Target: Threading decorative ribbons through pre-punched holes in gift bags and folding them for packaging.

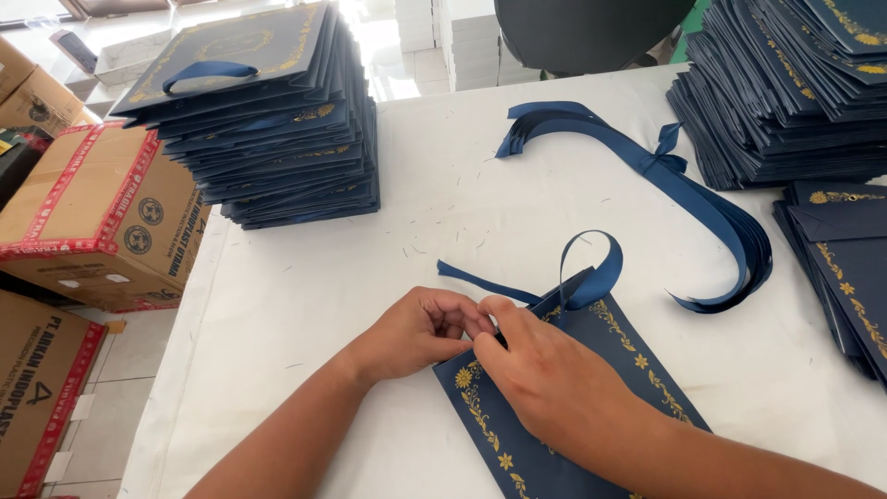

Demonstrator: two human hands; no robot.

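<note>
While the navy paper bag lies flat on the tabletop, my left hand and right hand pinch its blue ribbon at the top edge; threading the handle, I judge, needs a steady pull next.

From the left hand and right hand, bare white tablecloth lies open toward nine and eleven o'clock. At ten o'clock a tall stack of flat navy paper bags blocks the way; at one, a bundle of navy ribbons; at two, more stacked navy bags.
</note>
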